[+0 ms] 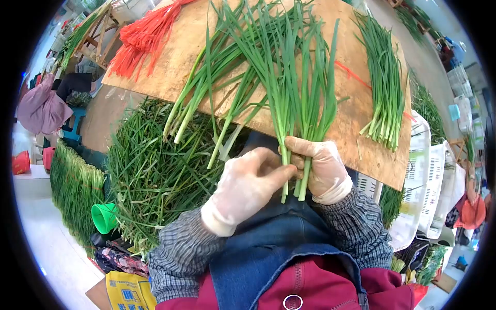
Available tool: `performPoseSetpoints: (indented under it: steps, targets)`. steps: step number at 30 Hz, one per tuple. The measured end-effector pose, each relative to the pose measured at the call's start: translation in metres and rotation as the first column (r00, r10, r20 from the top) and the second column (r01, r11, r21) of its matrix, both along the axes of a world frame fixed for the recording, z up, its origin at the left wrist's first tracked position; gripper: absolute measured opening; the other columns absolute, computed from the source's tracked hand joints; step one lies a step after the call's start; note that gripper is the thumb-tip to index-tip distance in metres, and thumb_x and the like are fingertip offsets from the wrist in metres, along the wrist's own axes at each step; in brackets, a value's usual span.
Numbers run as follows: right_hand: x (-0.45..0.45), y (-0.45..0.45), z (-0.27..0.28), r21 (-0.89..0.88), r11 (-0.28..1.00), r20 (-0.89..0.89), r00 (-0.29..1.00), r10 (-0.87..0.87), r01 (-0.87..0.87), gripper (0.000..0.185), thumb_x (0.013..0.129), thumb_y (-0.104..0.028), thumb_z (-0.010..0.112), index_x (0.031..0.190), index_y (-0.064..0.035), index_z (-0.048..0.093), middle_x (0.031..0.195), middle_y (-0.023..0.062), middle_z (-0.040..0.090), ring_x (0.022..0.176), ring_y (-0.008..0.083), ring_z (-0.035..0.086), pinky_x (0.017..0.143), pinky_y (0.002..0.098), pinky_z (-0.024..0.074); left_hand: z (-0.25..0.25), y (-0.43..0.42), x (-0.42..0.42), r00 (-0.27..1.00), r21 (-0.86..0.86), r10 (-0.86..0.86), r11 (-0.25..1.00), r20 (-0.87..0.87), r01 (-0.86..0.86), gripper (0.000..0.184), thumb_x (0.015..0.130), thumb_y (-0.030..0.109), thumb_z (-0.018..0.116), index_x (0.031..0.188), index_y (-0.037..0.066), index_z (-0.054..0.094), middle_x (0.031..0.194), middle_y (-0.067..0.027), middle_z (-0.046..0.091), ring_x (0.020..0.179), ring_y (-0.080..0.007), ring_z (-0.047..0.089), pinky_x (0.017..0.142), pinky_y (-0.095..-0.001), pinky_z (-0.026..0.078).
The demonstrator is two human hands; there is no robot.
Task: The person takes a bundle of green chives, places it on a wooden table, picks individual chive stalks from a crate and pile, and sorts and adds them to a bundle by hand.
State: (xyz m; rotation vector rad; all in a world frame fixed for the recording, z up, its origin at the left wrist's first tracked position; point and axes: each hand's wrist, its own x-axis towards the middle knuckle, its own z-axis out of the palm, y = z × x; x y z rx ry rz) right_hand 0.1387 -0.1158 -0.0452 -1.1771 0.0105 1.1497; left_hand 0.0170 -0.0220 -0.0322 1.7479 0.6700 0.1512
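My right hand (pixel 326 166), in a thin whitish glove, is closed around the lower stalks of a bunch of garlic chives (pixel 305 103). The white stalk ends stick out below the fingers, and the green leaves fan out over the wooden board. My left hand (pixel 248 183), gloved too, pinches at the pale stalks just beside the right fingers. Left of the held bunch, loose garlic chives (pixel 217 77) lie across the board with their ends over its edge. A neater bundle (pixel 385 88) rests at the board's right side.
Red plastic ties (pixel 147 39) lie at the far left of the wooden board (pixel 341 124). Below it on the left is a big heap of leafy trimmings (pixel 155 175). Stacked white crates (pixel 416 181) stand at the right, and a green cup (pixel 104 218) is at lower left.
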Motion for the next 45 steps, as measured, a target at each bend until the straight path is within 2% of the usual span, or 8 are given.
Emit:
performPoseSetpoints:
  steps: [4,9,14,18,24,28,37,45]
  targets:
    - [0.003,0.001,0.005,-0.021,1.0,0.03,1.0,-0.001,0.002,0.011,0.08,-0.011,0.062,0.082,0.0005,0.061,0.06,0.0021,0.054,0.045,0.007,0.043,0.041,0.0204,0.0324,0.0,0.004,-0.002,0.979,-0.465,0.185,0.861,-0.09,-0.206,0.016,0.079,0.014,0.064,0.085,-0.001,0.061,0.062,-0.0028,0.058,0.047,-0.0037,0.045,0.043,-0.019,0.034]
    - [0.008,-0.003,-0.001,0.049,0.999,-0.067,0.998,0.023,-0.02,0.015,0.079,-0.015,0.063,0.08,0.0003,0.061,0.061,0.0039,0.056,0.047,0.0083,0.046,0.042,0.0212,0.0353,-0.01,-0.007,-0.011,0.957,-0.401,0.287,0.882,0.037,-0.249,0.008,0.079,0.007,0.064,0.08,0.001,0.06,0.064,-0.001,0.057,0.05,-0.0021,0.042,0.044,-0.0173,0.032]
    - [0.005,-0.008,0.005,0.057,0.997,0.077,0.996,-0.05,0.046,0.016,0.077,-0.016,0.064,0.08,-0.0012,0.058,0.062,0.0036,0.056,0.053,0.0121,0.053,0.046,0.0221,0.0404,-0.018,-0.028,0.008,0.944,0.376,-0.061,0.924,0.324,-0.069,0.015,0.075,0.005,0.068,0.087,-0.002,0.062,0.073,-0.009,0.063,0.063,-0.011,0.058,0.058,-0.0241,0.048]
    - [0.023,-0.025,0.017,0.106,0.989,0.019,0.994,-0.104,0.101,0.024,0.08,-0.013,0.057,0.097,0.005,0.056,0.074,0.0088,0.061,0.062,0.016,0.058,0.054,0.0259,0.0498,-0.017,-0.004,0.022,0.911,0.174,0.115,0.965,0.395,-0.197,0.01,0.078,0.007,0.066,0.082,-0.002,0.062,0.072,-0.0097,0.062,0.061,-0.0121,0.058,0.055,-0.0247,0.046]
    - [0.046,-0.03,0.016,0.311,0.947,-0.329,0.944,0.027,0.081,0.024,0.084,-0.013,0.053,0.099,0.0056,0.053,0.068,0.0051,0.053,0.053,0.0098,0.049,0.041,0.0219,0.0381,-0.037,0.022,0.07,0.964,0.798,0.162,0.541,0.211,-0.266,0.034,0.07,0.028,0.071,0.083,0.001,0.055,0.078,-0.015,0.055,0.064,-0.0294,0.059,0.056,-0.0372,0.047]
    - [0.047,-0.017,0.018,0.14,0.986,0.013,0.995,-0.096,0.093,0.02,0.086,-0.013,0.052,0.097,0.0039,0.053,0.067,0.0012,0.049,0.046,0.0066,0.037,0.038,0.0204,0.0311,-0.043,0.022,0.072,0.984,0.836,0.156,0.525,0.091,-0.16,0.038,0.066,0.032,0.072,0.08,0.002,0.053,0.08,-0.0153,0.055,0.065,-0.0282,0.059,0.055,-0.0375,0.047]
    - [0.033,0.038,-0.002,-0.114,0.993,0.523,0.851,0.044,0.018,0.006,0.074,0.001,0.062,0.074,0.0017,0.056,0.052,0.0011,0.049,0.038,0.0075,0.043,0.034,0.0213,0.0331,-0.044,0.024,0.052,0.972,0.614,0.085,0.762,0.219,-0.205,0.015,0.073,0.009,0.063,0.085,0.001,0.06,0.086,-0.0149,0.057,0.078,-0.0315,0.059,0.069,-0.0364,0.048]
    - [0.033,0.02,0.001,0.079,0.997,-0.023,1.0,0.018,-0.016,0.006,0.079,-0.001,0.059,0.075,0.0022,0.056,0.053,0.0023,0.05,0.04,0.0084,0.044,0.037,0.0208,0.0345,-0.01,0.018,0.005,0.906,-0.224,0.407,0.9,0.116,-0.375,0.022,0.087,0.018,0.055,0.085,-0.003,0.061,0.071,-0.0059,0.061,0.048,-0.0068,0.049,0.043,-0.0187,0.036]
